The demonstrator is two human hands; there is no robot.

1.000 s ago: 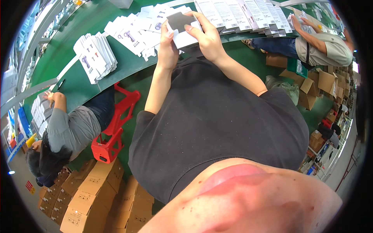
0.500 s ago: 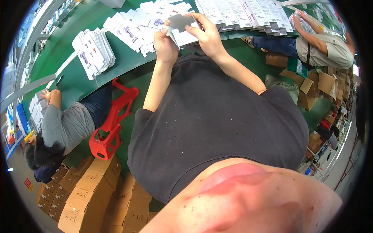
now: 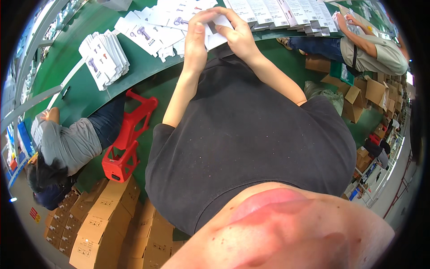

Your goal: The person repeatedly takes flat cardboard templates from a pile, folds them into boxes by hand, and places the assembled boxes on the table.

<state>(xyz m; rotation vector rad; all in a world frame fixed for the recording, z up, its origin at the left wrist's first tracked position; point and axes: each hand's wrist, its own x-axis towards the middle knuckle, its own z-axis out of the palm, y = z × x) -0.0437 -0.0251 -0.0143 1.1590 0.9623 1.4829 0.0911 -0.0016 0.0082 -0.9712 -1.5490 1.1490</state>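
Note:
Between my two hands, over the table's near edge, is a small white carton with a grey inner side showing at its open end. My left hand is closed on its left side, thumb pointing up along it. On the other side my right hand grips it, with thumb and fingers bent over the end. The fingers partly hide the carton. Just beyond lie loose flat white printed cartons, spread over one another. Farther left sits a fanned stack of flat cartons.
A row of white boxes lines the green table on the right. Co-workers sit at the left and right. A red plastic stool and brown shipping cartons stand on the floor.
My left hand has risen and its fingers now reach over the carton's far end. The grey inner flap, wide in view before, is mostly covered. The left co-worker's arm has shifted slightly.

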